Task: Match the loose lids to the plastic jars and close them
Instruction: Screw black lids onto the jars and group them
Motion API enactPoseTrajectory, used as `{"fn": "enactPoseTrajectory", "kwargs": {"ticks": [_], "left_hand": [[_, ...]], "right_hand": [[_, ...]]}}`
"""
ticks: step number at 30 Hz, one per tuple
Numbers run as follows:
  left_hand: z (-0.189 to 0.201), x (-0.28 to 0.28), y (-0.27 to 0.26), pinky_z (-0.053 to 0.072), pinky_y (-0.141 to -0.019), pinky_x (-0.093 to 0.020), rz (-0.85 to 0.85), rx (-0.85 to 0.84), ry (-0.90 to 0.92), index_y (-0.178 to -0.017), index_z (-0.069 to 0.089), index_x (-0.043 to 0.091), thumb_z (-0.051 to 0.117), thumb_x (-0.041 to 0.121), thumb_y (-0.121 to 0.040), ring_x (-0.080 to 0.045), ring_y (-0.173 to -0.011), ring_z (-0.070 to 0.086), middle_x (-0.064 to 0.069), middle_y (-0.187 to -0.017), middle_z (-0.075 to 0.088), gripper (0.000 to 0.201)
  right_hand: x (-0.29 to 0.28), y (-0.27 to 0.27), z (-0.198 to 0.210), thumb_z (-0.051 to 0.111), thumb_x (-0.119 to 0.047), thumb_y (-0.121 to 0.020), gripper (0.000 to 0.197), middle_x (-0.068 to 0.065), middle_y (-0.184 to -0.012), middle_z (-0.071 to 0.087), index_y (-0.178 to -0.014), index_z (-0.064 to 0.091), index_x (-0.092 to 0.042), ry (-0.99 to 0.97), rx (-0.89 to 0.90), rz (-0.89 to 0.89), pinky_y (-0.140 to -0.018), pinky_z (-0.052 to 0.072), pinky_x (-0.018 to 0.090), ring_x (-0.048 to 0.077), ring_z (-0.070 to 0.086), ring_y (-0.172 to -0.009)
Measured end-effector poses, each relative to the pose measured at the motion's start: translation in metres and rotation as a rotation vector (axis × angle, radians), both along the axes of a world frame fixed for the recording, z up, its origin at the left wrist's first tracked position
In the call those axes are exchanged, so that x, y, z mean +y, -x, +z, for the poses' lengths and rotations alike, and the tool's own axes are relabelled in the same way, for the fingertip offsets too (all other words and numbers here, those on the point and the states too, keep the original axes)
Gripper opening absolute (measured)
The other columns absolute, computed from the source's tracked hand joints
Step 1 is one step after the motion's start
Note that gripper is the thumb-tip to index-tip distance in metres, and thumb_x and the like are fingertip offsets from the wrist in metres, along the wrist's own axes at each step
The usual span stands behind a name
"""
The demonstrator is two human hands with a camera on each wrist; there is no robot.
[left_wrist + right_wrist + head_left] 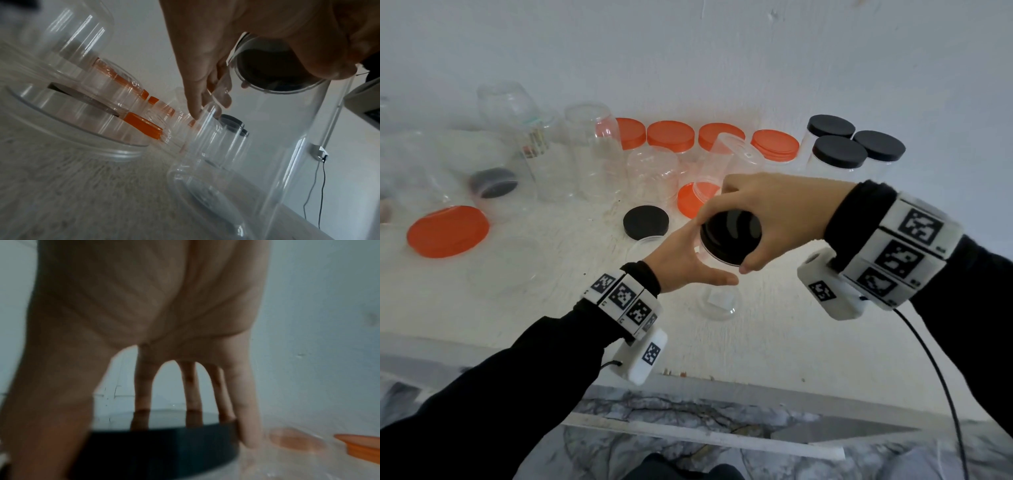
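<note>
On the white surface (571,246), far left, a large orange lid (447,231) lies flat, and just behind it a clear jar (494,192) lies with a dark lid showing through its wall; more open clear jars (589,154) stand behind, one holding thin sticks whose kind I cannot tell. Along the back runs a row of orange-lidded jars (670,137), and nearer the middle a loose black lid (646,222) lies flat beside a smaller orange lid (690,202) that sits under a tilted clear jar (722,161). In front of these, the left hand (685,260) wraps the upper wall of the clear jar being closed (719,301), fingers curled behind it and thumb stretched forward across its near side; in the left wrist view the jar (277,146) stands upright on the surface, its fingers (197,97) seen through the plastic. The right hand (774,212) comes from above, its grip spread round the rim of a black lid (731,236) and pinching it, thumb at the near edge and fingertips at the far edge; the right wrist view shows the fingers (244,402) reaching down onto that lid (164,441), which sits level over the jar mouth. Whether it is threaded on I cannot tell. At far right, three black-lidded jars (839,154) stand closed in a cluster against the wall
</note>
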State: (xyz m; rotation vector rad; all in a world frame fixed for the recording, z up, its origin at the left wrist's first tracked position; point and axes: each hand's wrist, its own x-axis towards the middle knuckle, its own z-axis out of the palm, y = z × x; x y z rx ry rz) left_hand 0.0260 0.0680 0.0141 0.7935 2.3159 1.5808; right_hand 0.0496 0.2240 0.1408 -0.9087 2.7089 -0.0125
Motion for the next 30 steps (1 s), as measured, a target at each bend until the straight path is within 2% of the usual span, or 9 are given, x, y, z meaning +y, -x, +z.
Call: {"fn": "enactPoseTrajectory", "kwargs": {"ticks": [3,6,12,15,17,19,23,26,30], "left_hand": [[-0.001,0.003,-0.002,0.038,-0.092,-0.008,0.004,0.011,-0.025,-0.124,0.041,0.032,0.088,0.034,-0.055,0.007,-0.11,0.049,0.019,-0.115,0.055,0.083],[-0.002,0.005,-0.005,0.041,-0.096,-0.017,0.024,0.0,-0.056,-0.121,0.041,0.032,0.081,0.047,-0.048,-0.001,-0.113,0.051,0.012,-0.117,0.056,0.085],[-0.005,0.006,-0.005,0.043,-0.102,-0.037,0.028,-0.014,-0.06,-0.129,0.041,0.021,0.08,0.049,-0.047,-0.009,-0.118,0.051,0.004,-0.123,0.056,0.096],[-0.004,0.006,-0.005,0.045,-0.099,-0.035,0.036,-0.017,-0.053,-0.129,0.041,0.021,0.08,0.048,-0.047,-0.006,-0.115,0.051,0.006,-0.121,0.056,0.095],[-0.005,0.005,-0.006,0.046,-0.097,-0.032,0.045,-0.018,-0.053,-0.129,0.041,0.022,0.081,0.047,-0.047,-0.005,-0.115,0.051,0.007,-0.121,0.056,0.095],[-0.005,0.004,-0.004,0.044,-0.095,-0.028,0.043,-0.011,-0.035,-0.129,0.042,0.022,0.086,0.041,-0.049,-0.005,-0.115,0.051,0.008,-0.12,0.056,0.093],[0.001,-0.002,0.003,0.04,-0.096,-0.019,-0.023,0.009,0.043,-0.127,0.043,0.029,0.086,0.031,-0.059,0.0,-0.113,0.05,0.015,-0.117,0.056,0.08],[0.001,-0.004,0.003,0.039,-0.098,-0.018,-0.041,-0.013,0.025,-0.127,0.042,0.029,0.084,0.032,-0.058,0.002,-0.113,0.05,0.016,-0.117,0.056,0.081],[-0.002,-0.002,0.0,0.039,-0.088,-0.007,-0.013,0.009,-0.017,-0.115,0.044,0.035,0.085,0.021,-0.06,0.01,-0.103,0.052,0.018,-0.109,0.057,0.07]], "right_hand": [[-0.002,0.001,-0.005,0.076,-0.049,-0.062,0.067,-0.009,-0.095,0.044,-0.122,0.05,-0.036,0.026,0.084,-0.01,-0.072,0.042,0.022,0.01,0.045,-0.087],[-0.003,-0.001,-0.011,0.074,-0.055,-0.062,0.066,-0.007,-0.088,0.043,-0.118,0.05,-0.029,0.024,0.172,-0.06,-0.062,0.038,0.018,0.013,0.046,-0.081],[-0.01,-0.006,-0.013,0.07,-0.058,-0.064,0.06,-0.005,-0.071,0.048,-0.11,0.055,-0.022,0.039,0.259,-0.132,-0.055,0.039,0.019,0.012,0.046,-0.066],[-0.012,-0.008,-0.015,0.069,-0.057,-0.067,0.058,-0.009,-0.066,0.043,-0.109,0.055,-0.02,0.051,0.277,-0.153,-0.052,0.035,0.016,0.012,0.046,-0.064],[-0.011,-0.008,-0.015,0.066,-0.06,-0.068,0.06,-0.007,-0.069,0.044,-0.112,0.053,-0.021,0.042,0.272,-0.149,-0.053,0.036,0.018,0.014,0.048,-0.069],[-0.008,-0.008,-0.013,0.062,-0.065,-0.068,0.065,-0.005,-0.084,0.049,-0.119,0.049,-0.026,-0.011,0.243,-0.146,-0.059,0.038,0.023,0.016,0.05,-0.079],[0.002,-0.005,-0.003,0.067,-0.058,-0.071,0.077,-0.01,-0.122,0.037,-0.138,0.032,-0.041,-0.023,-0.004,-0.068,-0.085,0.041,0.025,0.011,0.043,-0.104],[0.003,-0.004,-0.006,0.072,-0.05,-0.07,0.069,-0.007,-0.116,0.043,-0.131,0.044,-0.039,0.065,0.018,-0.04,-0.088,0.045,0.029,0.013,0.046,-0.103],[0.004,-0.006,-0.014,0.073,-0.051,-0.067,0.066,-0.003,-0.111,0.045,-0.127,0.052,-0.034,0.1,0.1,-0.043,-0.081,0.046,0.029,0.016,0.048,-0.096]]}}
